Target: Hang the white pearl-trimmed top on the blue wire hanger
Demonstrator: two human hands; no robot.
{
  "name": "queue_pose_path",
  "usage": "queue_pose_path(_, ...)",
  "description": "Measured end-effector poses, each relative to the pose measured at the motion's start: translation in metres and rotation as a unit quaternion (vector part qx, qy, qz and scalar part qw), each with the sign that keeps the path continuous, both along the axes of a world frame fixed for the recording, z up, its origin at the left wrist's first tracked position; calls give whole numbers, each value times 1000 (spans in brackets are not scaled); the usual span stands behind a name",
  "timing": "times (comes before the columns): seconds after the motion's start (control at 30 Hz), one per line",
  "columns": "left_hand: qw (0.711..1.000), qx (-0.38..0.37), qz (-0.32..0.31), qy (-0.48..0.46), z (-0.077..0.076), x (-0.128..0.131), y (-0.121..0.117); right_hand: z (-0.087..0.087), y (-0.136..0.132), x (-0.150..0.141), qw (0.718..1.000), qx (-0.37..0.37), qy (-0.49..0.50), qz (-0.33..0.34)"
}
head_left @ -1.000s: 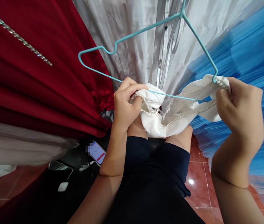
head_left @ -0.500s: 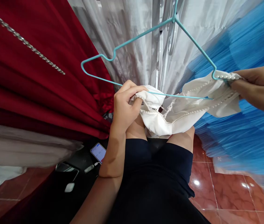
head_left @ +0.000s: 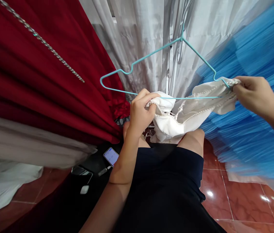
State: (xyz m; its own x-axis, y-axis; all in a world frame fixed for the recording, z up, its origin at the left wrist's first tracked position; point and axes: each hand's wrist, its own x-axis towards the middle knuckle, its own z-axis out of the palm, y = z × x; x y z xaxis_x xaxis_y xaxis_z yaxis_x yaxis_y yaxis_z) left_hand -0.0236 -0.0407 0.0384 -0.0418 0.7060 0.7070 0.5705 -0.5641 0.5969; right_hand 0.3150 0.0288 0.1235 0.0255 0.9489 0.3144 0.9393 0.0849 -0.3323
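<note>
A white garment [head_left: 169, 126] edged with pearl beads hangs above my knees. My left hand [head_left: 143, 108] is closed on one side of its beaded edge, close by the lower bar of a light blue hanger [head_left: 156, 51]. At the right, my right hand [head_left: 253, 92] pinches the other beaded end of the garment. The right corner of the hanger runs inside that end, while its left corner sticks out bare past my left hand. Whether my left fingers also touch the hanger bar, I cannot tell.
Red fabric [head_left: 54, 71] with a beaded strand [head_left: 52, 50] hangs at the left. White cloth [head_left: 142, 29] hangs ahead, and blue tulle [head_left: 255, 97] at the right. A lit phone [head_left: 111, 156] lies on a dark surface beside my left arm. The floor [head_left: 243, 194] is red tile.
My right hand has moved left, and the hanger's right corner has gone further into the garment's end. My left hand keeps its hold. The whole view has shifted slightly.
</note>
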Motion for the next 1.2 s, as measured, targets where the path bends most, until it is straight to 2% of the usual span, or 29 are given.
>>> queue_pose_path(0.07,1000,-7,-9,-6,-1,0,1,0,2,12,996,-74,-52,-14)
queue_pose_path(0.1,1000,-8,-14,-10,-1,0,2,-5,-1,19,993,-82,-77,-27)
queue_pose_path(0.2,1000,-8,-12,-17,-3,3,3,-32,-18,43,990,-20,-125,-61)
queue_pose_path(0.23,1000,-10,-9,-19,-3,4,3,-44,-26,50,989,32,-136,-52)
queue_pose_path(0.3,1000,-16,-3,-26,-4,9,3,-68,-42,59,965,226,-131,0)
queue_pose_path(0.33,999,-18,-2,-30,-4,12,4,-79,-50,58,944,309,-114,31)
queue_pose_path(0.4,999,-19,-5,-40,-4,18,4,-92,-64,45,878,461,-62,110)
queue_pose_path(0.43,999,-16,-8,-45,-4,21,5,-95,-69,34,857,497,-24,133)
queue_pose_path(0.47,999,-11,-13,-51,-4,25,6,-96,-73,20,849,506,8,153)
queue_pose_path(0.57,997,4,-32,-72,-6,35,8,-91,-71,-26,876,432,83,200)
queue_pose_path(0.7,994,13,-49,-93,-14,39,10,-93,-41,-75,918,303,113,231)
queue_pose_path(0.83,996,1,-47,-82,-22,32,4,-114,-14,-106,938,269,132,175)
queue_pose_path(0.9,996,-1,-39,-77,-24,30,-4,-121,-10,-115,943,267,135,143)
queue_pose_path(1.0,994,31,-4,-105,-27,32,-18,-121,-11,-120,947,262,138,125)
queue_pose_path(1.1,982,82,61,-161,-33,30,-30,-116,-12,-117,947,263,142,118)
queue_pose_path(1.2,966,97,132,-198,-39,14,-34,-112,-12,-112,946,261,153,114)
